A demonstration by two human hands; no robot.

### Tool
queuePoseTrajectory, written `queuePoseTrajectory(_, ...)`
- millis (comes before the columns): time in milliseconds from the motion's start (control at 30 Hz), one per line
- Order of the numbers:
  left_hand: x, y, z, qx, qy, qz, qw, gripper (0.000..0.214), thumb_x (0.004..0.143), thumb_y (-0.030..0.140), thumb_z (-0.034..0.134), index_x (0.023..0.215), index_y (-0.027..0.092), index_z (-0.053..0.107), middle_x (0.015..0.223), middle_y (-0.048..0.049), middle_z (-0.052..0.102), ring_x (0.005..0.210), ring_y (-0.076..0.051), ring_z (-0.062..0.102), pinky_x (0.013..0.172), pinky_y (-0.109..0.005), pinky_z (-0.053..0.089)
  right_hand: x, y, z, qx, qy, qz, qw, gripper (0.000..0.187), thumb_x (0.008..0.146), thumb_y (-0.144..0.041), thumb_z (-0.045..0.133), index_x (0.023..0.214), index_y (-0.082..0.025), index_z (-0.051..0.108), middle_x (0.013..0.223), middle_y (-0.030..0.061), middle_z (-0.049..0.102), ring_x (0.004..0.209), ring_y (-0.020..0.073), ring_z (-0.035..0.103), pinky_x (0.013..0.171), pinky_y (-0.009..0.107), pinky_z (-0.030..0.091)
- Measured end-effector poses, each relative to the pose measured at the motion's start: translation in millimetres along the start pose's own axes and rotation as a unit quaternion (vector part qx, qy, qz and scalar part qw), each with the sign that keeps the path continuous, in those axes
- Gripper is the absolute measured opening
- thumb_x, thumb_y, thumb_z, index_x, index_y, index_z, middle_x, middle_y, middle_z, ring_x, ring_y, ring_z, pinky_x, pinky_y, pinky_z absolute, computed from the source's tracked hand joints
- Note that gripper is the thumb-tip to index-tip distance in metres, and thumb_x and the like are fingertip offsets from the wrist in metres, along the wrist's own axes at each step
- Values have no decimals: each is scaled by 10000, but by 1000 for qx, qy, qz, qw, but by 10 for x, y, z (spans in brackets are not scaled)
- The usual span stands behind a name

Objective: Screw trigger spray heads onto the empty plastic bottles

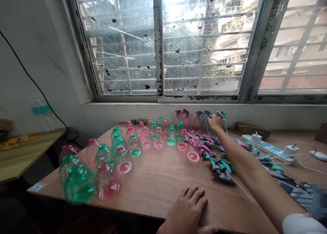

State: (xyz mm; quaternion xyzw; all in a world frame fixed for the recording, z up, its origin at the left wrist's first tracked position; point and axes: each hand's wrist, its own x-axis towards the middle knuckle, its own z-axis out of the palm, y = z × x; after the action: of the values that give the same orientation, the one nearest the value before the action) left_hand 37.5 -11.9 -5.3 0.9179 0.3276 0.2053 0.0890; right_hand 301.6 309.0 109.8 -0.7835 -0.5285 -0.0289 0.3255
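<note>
My right hand reaches to the back of the table, its fingers closed around the top of a spray bottle that it mostly hides. Beside it stand assembled spray bottles, among them a pink one with a dark trigger head. Resting on the table's front edge is my left hand, empty, fingers lying loosely on the wood. Below my right forearm lies a heap of loose pink, teal and black trigger spray heads with thin tubes. Open-topped clear pink bottles and green bottles stand across the left and middle.
A white power strip with plugs and cables lies at the right, near a brown case. The wooden table meets the wall under a barred window. At far left, a second table holds a water bottle.
</note>
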Motion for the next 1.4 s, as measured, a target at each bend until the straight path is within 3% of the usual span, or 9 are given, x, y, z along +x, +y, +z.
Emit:
queuePoseTrajectory(267, -9, 28, -24, -18, -14, -8, 1000, 670, 889, 670, 536, 1348, 182, 532, 1478, -120, 550, 1400, -326, 444, 1188, -440, 306, 95, 150, -91, 15, -17, -53, 998, 333, 972, -341, 627, 1260, -178, 588, 1266, 93, 630, 1059, 261, 654, 900, 475, 556)
queuePoseTrajectory(433, -19, 76, -97, -39, -16, -24, 999, 670, 892, 666, 538, 1367, 193, 525, 1504, -115, 526, 1412, -317, 429, 1197, -442, 295, -204, 377, -188, 30, -40, -120, 991, 568, 932, -367, 640, 1414, -147, 432, 1442, 186, 493, 1271, 349, 534, 1028, 500, 467)
queuePoseTrajectory(600, -14, 147, -238, -74, -27, -46, 996, 713, 825, 645, 657, 1394, 237, 519, 1489, -111, 543, 1390, -343, 456, 1178, -492, 332, -1156, 836, -302, 41, -21, -168, 985, 809, 930, -418, 562, 1532, -81, 139, 1597, 258, 227, 1492, 373, 228, 1187, 492, 290)
queuePoseTrajectory(767, 224, 66, -336, -137, 65, -122, 981, 651, 896, 448, 675, 1457, 209, 447, 1433, -140, 592, 1296, -313, 576, 1071, -415, 484, -2396, 1363, -427, 58, -52, -288, 954, 658, 931, -544, 524, 1503, -311, 295, 1611, 124, 295, 1454, 378, 329, 1135, 562, 364)
queuePoseTrajectory(900, 905, -144, -466, -64, 152, -149, 975, 693, 924, 386, 636, 1497, 122, 347, 1553, -210, 426, 1477, -339, 335, 1196, -491, 305, -2922, 1428, -402, 45, -31, -251, 966, 523, 975, -475, 456, 1443, -248, 409, 1528, 168, 427, 1375, 395, 442, 1081, 590, 411)
queuePoseTrajectory(1033, 1628, -405, -546, -22, 196, -170, 966, 707, 918, 445, 635, 1471, 101, 359, 1510, -249, 455, 1437, -377, 385, 1146, -533, 348, -2998, 1332, -352, 56, -21, -211, 976, 485, 1004, -409, 406, 1432, -182, 424, 1431, 187, 526, 1299, 375, 524, 1030, 556, 469)
queuePoseTrajectory(1133, 1844, -535, -498, -2, 191, -163, 968, 614, 909, 417, 661, 1403, 118, 450, 1390, -220, 580, 1317, -367, 529, 1067, -534, 435, -2971, 1343, -363, 66, -29, -228, 971, 427, 1005, -380, 412, 1377, -186, 491, 1369, 165, 588, 1265, 351, 550, 1033, 525, 473)
queuePoseTrajectory(1233, 1770, -540, -427, 13, 193, -150, 970, 472, 928, 324, 651, 1341, 151, 503, 1324, -145, 617, 1237, -315, 590, 1028, -521, 475, -2961, 1379, -390, 61, -37, -246, 967, 381, 999, -324, 414, 1331, -200, 553, 1371, 149, 596, 1260, 334, 555, 1049, 511, 459)
queuePoseTrajectory(1400, 1345, -313, -373, 30, 214, -144, 966, 609, 876, 211, 678, 1408, 180, 385, 1299, -147, 603, 1269, -318, 568, 1037, -482, 494, -2967, 1348, -385, -9, -17, -200, 980, 407, 970, -348, 478, 1322, -185, 602, 1433, 178, 543, 1311, 377, 504, 1076, 577, 408)
